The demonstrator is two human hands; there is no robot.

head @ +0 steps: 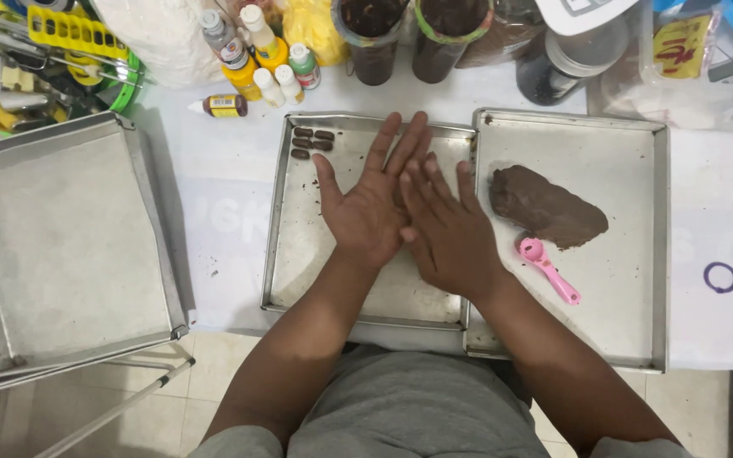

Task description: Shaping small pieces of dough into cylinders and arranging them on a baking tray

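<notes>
Over the middle tray [299,254], I have both hands flat and laid one on the other: the left hand [365,208] lies palm up with its fingers spread toward the far rim, and the right hand [447,233] rests palm down across it, fingers together and slightly fanned. Whatever sits between the palms is hidden, so I cannot tell whether a piece of dough is there; judging from the pose, I take this to be the rolling step, shaping a small piece between the palms.

At the far left corner of that tray lie a few small brown rolled pieces [312,142], close together in two short rows. On the right tray [638,254], touching the middle one along its edge, the brown dough lump [545,208] lies flattened, with a pink scoop [546,267] just beside its near edge.

As I judge it, the next move calls for parting the palms gently and setting any shaped piece beside the finished ones without squashing it. An empty-looking larger tray [61,246] stands well apart at left.
</notes>
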